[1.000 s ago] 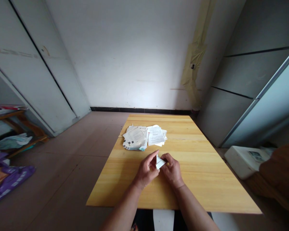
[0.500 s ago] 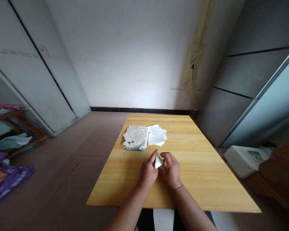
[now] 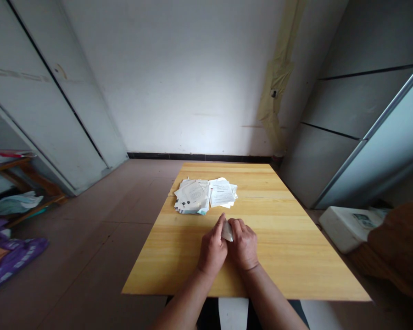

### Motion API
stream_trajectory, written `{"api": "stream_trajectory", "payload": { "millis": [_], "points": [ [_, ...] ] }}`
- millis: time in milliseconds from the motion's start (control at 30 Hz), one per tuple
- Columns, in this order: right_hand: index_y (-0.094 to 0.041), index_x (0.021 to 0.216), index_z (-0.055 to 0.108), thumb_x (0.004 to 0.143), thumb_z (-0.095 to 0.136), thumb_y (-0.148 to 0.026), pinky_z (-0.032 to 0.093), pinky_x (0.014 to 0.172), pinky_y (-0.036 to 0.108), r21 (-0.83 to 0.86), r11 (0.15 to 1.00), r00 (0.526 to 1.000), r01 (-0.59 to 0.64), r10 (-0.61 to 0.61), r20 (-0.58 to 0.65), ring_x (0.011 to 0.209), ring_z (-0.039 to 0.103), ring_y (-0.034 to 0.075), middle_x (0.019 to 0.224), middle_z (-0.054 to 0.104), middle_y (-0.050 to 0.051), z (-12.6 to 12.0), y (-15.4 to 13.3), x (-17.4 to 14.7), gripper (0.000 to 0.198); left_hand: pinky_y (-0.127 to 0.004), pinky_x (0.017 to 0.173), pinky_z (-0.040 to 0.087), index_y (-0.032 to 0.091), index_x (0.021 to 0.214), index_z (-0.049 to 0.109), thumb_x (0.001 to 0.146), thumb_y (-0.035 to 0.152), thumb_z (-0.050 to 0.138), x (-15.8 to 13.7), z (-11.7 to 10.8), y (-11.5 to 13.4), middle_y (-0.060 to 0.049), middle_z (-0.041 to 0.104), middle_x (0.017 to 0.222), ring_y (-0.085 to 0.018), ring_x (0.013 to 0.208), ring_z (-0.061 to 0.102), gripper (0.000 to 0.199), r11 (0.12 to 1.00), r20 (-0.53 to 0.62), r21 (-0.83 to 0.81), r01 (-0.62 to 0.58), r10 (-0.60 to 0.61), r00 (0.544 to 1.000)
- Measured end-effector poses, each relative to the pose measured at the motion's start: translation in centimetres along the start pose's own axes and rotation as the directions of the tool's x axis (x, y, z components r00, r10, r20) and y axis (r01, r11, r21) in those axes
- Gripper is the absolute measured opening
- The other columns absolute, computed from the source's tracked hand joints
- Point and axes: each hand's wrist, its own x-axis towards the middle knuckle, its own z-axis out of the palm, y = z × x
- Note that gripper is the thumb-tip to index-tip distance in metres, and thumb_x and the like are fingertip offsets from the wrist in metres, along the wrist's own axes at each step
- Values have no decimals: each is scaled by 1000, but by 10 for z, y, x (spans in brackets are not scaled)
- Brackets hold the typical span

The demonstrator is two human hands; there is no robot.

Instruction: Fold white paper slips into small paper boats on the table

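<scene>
Between my two hands, above the near half of the wooden table, is a small piece of folded white paper. My left hand grips its left side, the index finger pointing up along it. On the right side, my right hand is closed on the paper, fingers curled over its edge. Both hands cover much of it, so its full shape is hidden. Beyond them lie a thick pile of printed papers and, touching it on the right, a smaller stack of printed sheets.
White cabinets stand at the left and a grey wardrobe at the right. A purple bag lies on the floor at left. A white box sits right of the table. Behind is a white wall.
My right hand's fingers have closed over the paper, which now looks narrower and more covered. My left hand keeps its place. The paper piles have not moved on the table.
</scene>
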Motion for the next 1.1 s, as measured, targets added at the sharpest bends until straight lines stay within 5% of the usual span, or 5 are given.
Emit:
{"api": "stream_trajectory", "payload": {
  "millis": [233,500,633,833,1100],
  "points": [
    [-19,83,57,87,45,-15,31,49,24,40,996,997,-74,75,-11,50,52,13,68,60,4,2,0,-3,13,-34,94,50,25,133,50,71,-2,42,0,0,3,-4,61,126,-22,106,63,68,1000,7,-19,5,-5,1000],
    [-21,85,57,81,48,-19,39,51,22,319,914,968,-251,236,83,56,60,16,68,64,2,11,7,-2,10,-30,94,49,24,122,57,75,2,44,4,-4,9,-3,66,117,-19,105,63,53,998,-8,-62,6,-7,1000],
    [-21,86,57,76,50,-17,42,53,23,377,871,949,-316,283,141,58,60,16,69,64,2,14,11,-3,13,-28,84,52,23,106,63,76,5,44,7,-6,10,-2,70,102,-19,93,65,40,987,13,-121,109,-108,994],
    [-21,92,56,74,50,-13,49,67,28,490,849,979,-197,196,53,80,59,18,92,60,6,7,15,-1,20,-25,64,53,21,102,63,73,8,47,10,-4,2,-3,70,93,-17,75,65,35,943,-14,-160,291,-297,955],
    [-22,78,52,80,45,-8,47,68,28,553,831,996,-70,93,-15,77,55,16,79,55,3,0,16,2,16,-30,79,51,22,99,66,73,4,45,11,-8,3,-3,72,92,-20,85,66,38,975,-1,42,219,-219,976]
  ]
}}
